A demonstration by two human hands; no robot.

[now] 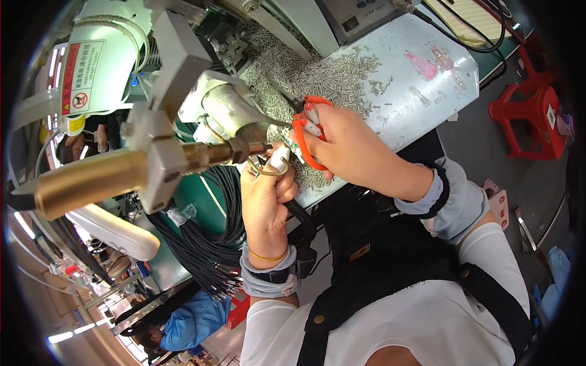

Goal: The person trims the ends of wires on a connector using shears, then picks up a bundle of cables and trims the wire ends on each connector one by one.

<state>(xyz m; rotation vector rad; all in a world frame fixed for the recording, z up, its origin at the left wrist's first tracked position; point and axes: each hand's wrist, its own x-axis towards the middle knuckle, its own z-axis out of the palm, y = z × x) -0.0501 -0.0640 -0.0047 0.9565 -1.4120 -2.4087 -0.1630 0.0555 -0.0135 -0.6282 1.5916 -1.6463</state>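
Note:
My right hand (342, 137) is closed around the orange-red looped handles of a pair of scissors (303, 137), their metal end pointing left past the machine head. White wrapping shows on some of its fingers. My left hand (265, 189) is raised with its fingers curled together just below the tip of a brass-coloured cylinder (201, 156). Something white (280, 157) shows at its fingertips; whether it is a finger cover or a held part I cannot tell. A thick black cable (300, 218) curves down beside this hand. Both hands are close together.
Many small metal pins (305, 73) lie heaped on the white work surface (421, 85). A bundle of black cables (210, 244) rests on the green mat at left. A grey machine box (357, 21) stands behind. A red stool (531, 119) is at right; a person in blue (192, 323) sits lower left.

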